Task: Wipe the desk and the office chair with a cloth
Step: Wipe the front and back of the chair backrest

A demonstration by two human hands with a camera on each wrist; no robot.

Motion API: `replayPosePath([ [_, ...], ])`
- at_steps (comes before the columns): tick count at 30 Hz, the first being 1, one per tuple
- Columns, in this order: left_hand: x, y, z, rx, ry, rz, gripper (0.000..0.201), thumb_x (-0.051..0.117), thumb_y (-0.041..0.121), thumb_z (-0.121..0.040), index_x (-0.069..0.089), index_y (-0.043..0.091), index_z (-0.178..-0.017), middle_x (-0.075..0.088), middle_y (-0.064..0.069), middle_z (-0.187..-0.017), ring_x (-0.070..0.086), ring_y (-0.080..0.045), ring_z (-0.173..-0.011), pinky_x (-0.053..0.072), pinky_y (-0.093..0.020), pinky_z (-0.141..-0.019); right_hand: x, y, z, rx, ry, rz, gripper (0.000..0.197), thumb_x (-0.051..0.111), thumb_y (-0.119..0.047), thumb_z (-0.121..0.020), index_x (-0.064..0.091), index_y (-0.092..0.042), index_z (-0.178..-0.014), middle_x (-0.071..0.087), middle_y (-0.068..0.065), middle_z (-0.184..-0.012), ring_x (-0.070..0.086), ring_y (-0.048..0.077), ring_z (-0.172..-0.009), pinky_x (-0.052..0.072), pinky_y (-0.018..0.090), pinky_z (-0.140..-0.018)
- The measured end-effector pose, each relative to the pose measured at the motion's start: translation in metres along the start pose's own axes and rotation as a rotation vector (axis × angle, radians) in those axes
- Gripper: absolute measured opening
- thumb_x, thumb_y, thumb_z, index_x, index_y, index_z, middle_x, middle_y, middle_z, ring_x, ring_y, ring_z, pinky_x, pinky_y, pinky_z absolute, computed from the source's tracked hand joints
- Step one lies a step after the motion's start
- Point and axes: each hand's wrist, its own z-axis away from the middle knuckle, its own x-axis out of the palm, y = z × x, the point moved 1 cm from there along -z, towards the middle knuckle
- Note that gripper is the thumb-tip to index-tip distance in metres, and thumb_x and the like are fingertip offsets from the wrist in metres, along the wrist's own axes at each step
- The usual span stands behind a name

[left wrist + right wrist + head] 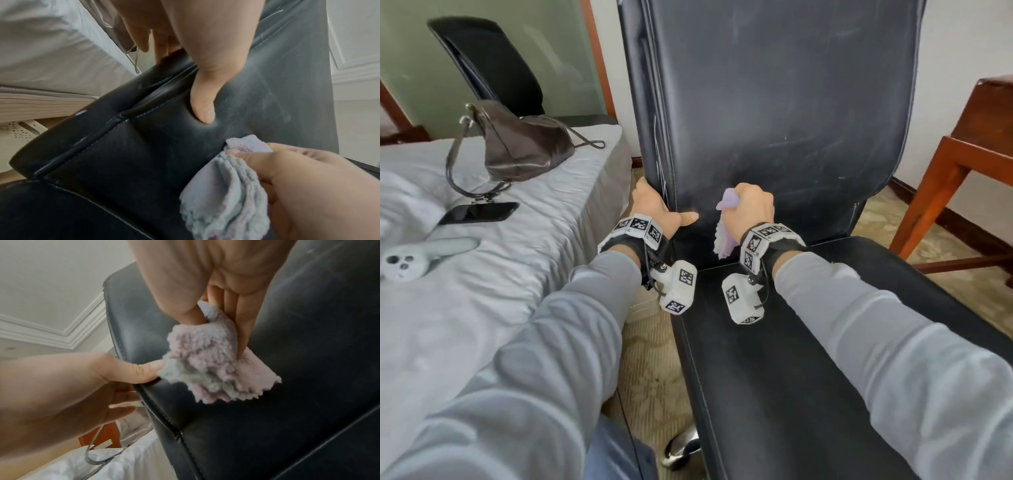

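Note:
A black leather office chair [774,102] fills the middle of the head view, its backrest dusty and streaked. My left hand [661,212] grips the backrest's left edge low down, thumb pressed into the front [202,110] and fingers wrapped behind. My right hand [750,209] holds a bunched pale purple fluffy cloth [724,226] against the lower backrest, just right of the left thumb. In the right wrist view the cloth [213,366] hangs from the curled fingers and lies on the leather. The cloth [226,191] also shows in the left wrist view.
A bed with white sheets [500,274] lies close on the left, carrying a brown bag [517,144], a phone [479,212] and a white controller [421,257]. Another black chair [493,65] stands behind it. A wooden desk [976,144] stands at right. Patterned carpet [647,359] lies below.

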Motion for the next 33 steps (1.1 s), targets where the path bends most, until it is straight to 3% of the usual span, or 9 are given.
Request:
replayPosePath([
  [2, -0.005, -0.004, 0.010, -0.012, 0.032, 0.000, 0.123, 0.096, 0.049, -0.049, 0.029, 0.014, -0.146, 0.044, -0.003, -0.141, 0.048, -0.026, -0.131, 0.042, -0.047, -0.111, 0.001, 0.000, 0.008, -0.009, -0.008, -0.005, 0.001, 0.054, -0.012, -0.088, 0.054, -0.013, -0.088, 0.056, 0.005, -0.088, 0.048, 0.024, -0.079, 0.035, 0.029, -0.064],
  [6, -0.014, -0.010, 0.031, -0.019, 0.073, 0.054, 0.123, 0.098, 0.040, -0.055, 0.025, 0.011, -0.149, 0.039, -0.004, -0.144, 0.043, -0.022, -0.134, 0.038, -0.041, -0.115, 0.003, 0.005, 0.029, -0.079, 0.000, -0.132, 0.014, 0.057, -0.020, -0.088, 0.056, -0.016, -0.102, 0.062, -0.002, -0.091, 0.054, 0.020, -0.085, 0.040, 0.027, -0.071],
  [8, -0.018, -0.013, 0.042, -0.026, 0.093, 0.055, 0.124, 0.097, 0.040, -0.056, 0.023, 0.010, -0.151, 0.037, -0.005, -0.147, 0.042, -0.021, -0.136, 0.037, -0.039, -0.116, 0.003, 0.002, 0.041, -0.191, 0.040, -0.253, 0.011, 0.058, -0.018, -0.087, 0.053, -0.021, -0.096, 0.060, -0.010, -0.088, 0.057, 0.014, -0.086, 0.043, 0.025, -0.075],
  [10, -0.020, -0.014, 0.052, -0.040, 0.106, 0.060, 0.132, 0.095, 0.051, -0.049, 0.021, 0.011, -0.151, 0.037, -0.005, -0.148, 0.043, -0.020, -0.136, 0.038, -0.040, -0.115, 0.003, -0.006, 0.050, -0.331, 0.071, -0.339, 0.011, 0.062, -0.018, -0.086, 0.055, -0.021, -0.095, 0.059, -0.007, -0.096, 0.057, 0.008, -0.086, 0.044, 0.015, -0.075],
  [13, -0.024, -0.016, 0.064, -0.031, 0.137, 0.063, 0.135, 0.086, 0.065, -0.039, 0.026, 0.013, -0.148, 0.042, -0.006, -0.146, 0.048, -0.022, -0.132, 0.043, -0.042, -0.111, 0.005, -0.021, 0.056, -0.532, 0.053, -0.325, 0.026, 0.065, -0.018, -0.088, 0.058, -0.018, -0.113, 0.050, -0.003, -0.112, 0.052, 0.004, -0.087, 0.040, 0.005, -0.072],
  [18, -0.027, -0.016, 0.071, 0.004, 0.149, 0.012, 0.118, 0.091, 0.048, -0.056, 0.027, 0.006, -0.147, 0.040, -0.009, -0.144, 0.046, -0.024, -0.131, 0.043, -0.042, -0.110, 0.012, -0.026, 0.060, -0.624, 0.080, -0.236, 0.045, 0.070, -0.021, -0.086, 0.052, -0.017, -0.126, 0.043, 0.002, -0.119, 0.054, 0.018, -0.101, 0.052, 0.034, -0.081],
  [23, -0.034, -0.012, 0.079, 0.054, 0.152, -0.016, 0.109, 0.089, 0.039, -0.063, 0.027, 0.004, -0.146, 0.038, -0.011, -0.142, 0.044, -0.026, -0.131, 0.044, -0.040, -0.107, 0.002, -0.040, 0.070, -0.672, 0.099, -0.150, 0.047, 0.071, -0.022, -0.085, 0.051, -0.021, -0.127, 0.043, 0.002, -0.118, 0.052, 0.019, -0.103, 0.053, 0.039, -0.085],
  [26, -0.039, -0.015, 0.094, 0.087, 0.168, -0.029, 0.115, 0.090, 0.047, -0.062, 0.025, 0.005, -0.146, 0.036, -0.010, -0.145, 0.041, -0.026, -0.134, 0.044, -0.039, -0.105, -0.006, -0.057, 0.076, -0.744, 0.166, -0.084, 0.048, 0.073, -0.022, -0.084, 0.057, -0.020, -0.129, 0.047, 0.004, -0.116, 0.052, 0.022, -0.100, 0.053, 0.043, -0.082],
  [33, -0.055, -0.040, 0.117, 0.247, 0.247, -0.024, 0.112, 0.089, 0.061, -0.051, 0.036, 0.008, -0.134, 0.045, -0.008, -0.128, 0.049, -0.029, -0.119, 0.049, -0.047, -0.094, -0.005, -0.078, 0.095, -0.933, 0.390, 0.122, 0.039, 0.066, -0.005, -0.081, 0.069, -0.013, -0.119, 0.054, 0.015, -0.097, 0.050, 0.029, -0.081, 0.047, 0.045, -0.067],
])
